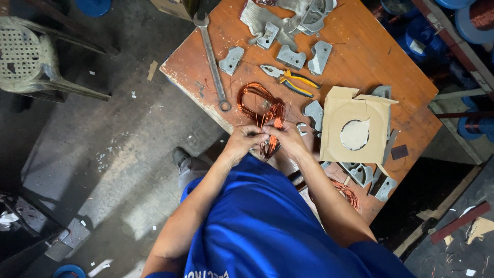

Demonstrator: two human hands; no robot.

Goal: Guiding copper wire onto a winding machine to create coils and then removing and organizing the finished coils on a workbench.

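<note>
While you lean over the wooden table (360,56), both of your hands meet at its near edge on a coil of copper wire (260,105). Your left hand (246,140) has its fingers curled together and clamped on the lower strands of the coil; your right hand (289,139) is likewise closed on the same bundle, just beside the left and touching it. The coil's open loop lies on the tabletop beyond your knuckles, with its gathered end drawn between your hands. A long wrench (212,59) lies to the left of the loop, and yellow-handled pliers (290,81) rest just beyond it. Grey metal plates (290,55) are scattered farther up the table. To the right sits a cardboard sheet (352,131) with a cut-out hole, near your right forearm. A plastic chair (31,56) stands on the floor, well apart at far left.
</note>
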